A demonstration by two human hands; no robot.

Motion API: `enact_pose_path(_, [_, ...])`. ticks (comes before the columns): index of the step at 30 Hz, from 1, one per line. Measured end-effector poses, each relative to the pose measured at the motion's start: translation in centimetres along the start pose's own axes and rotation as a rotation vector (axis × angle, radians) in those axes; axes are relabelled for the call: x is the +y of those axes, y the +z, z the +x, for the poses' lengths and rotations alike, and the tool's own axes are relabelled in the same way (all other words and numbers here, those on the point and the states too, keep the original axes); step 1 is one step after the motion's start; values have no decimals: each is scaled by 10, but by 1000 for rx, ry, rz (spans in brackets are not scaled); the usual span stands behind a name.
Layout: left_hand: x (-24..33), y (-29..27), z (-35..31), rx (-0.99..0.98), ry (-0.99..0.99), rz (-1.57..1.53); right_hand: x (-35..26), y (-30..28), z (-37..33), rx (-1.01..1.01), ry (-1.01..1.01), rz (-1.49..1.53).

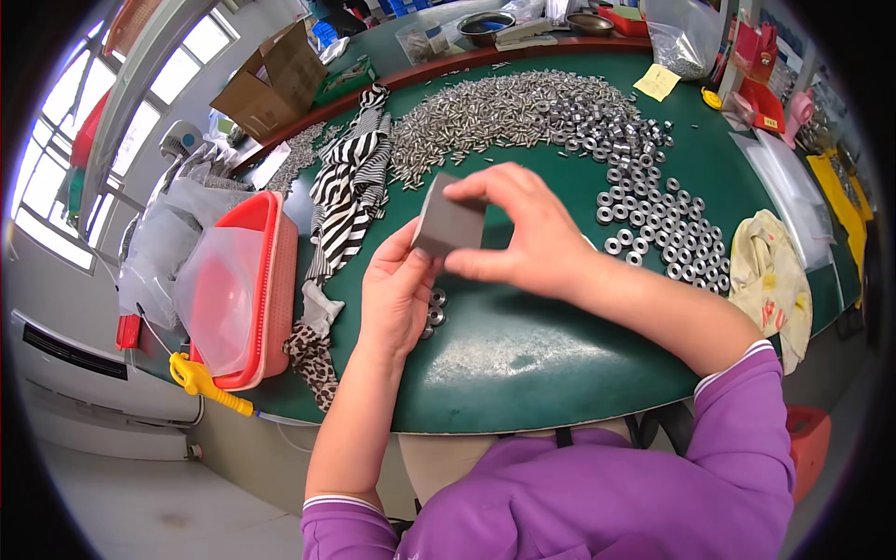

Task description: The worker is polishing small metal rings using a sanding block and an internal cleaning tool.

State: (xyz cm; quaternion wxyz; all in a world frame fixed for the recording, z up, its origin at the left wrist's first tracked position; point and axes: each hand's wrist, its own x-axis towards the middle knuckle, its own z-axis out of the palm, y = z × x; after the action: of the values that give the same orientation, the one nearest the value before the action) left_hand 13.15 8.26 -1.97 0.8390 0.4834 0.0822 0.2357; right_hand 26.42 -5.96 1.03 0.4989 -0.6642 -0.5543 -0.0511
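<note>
Over the green table [551, 364], my two hands hold a flat, dark grey square block [452, 224] tilted between them; its material cannot be made out. My left hand [397, 289] grips its lower left edge, thumb in front. At its right side, the thumb and fingers of my right hand [537, 233] close on the top and bottom. A few metal rings [436, 315] lie beside my left hand, partly hidden by it. To the right of my right hand spread many loose metal rings [667, 224]. Beyond both hands is a wide heap of small metal pins [495, 112].
At left stand a red plastic basket [278, 308] and a yellow air gun [207, 383]. Striped cloth [345, 187] and leopard-print cloth [313, 359] lie nearby. A stained pale cloth [770, 280] hangs over the right edge. A cardboard box [271, 84] sits at the far left.
</note>
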Motion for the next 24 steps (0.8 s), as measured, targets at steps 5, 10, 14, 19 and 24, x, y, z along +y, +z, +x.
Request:
enact_pose_path(5, [0,1,-1,-1,27,27,-15,-1,0,-24,-123,-41])
enact_pose_path(10, [1,2,-3,30,41,100,-16,2,-3,-24,-128,13])
enact_pose_path(14, [4,-4,-1,-32,21,16,-8,0,8,13,-62,-75])
enact_pose_path(19, [1,-2,-1,-135,8,-29,14,-10,8,45,155,-59])
enact_pose_path(24, [4,-8,-1,-57,-18,-86,11,-11,10,59,162,16])
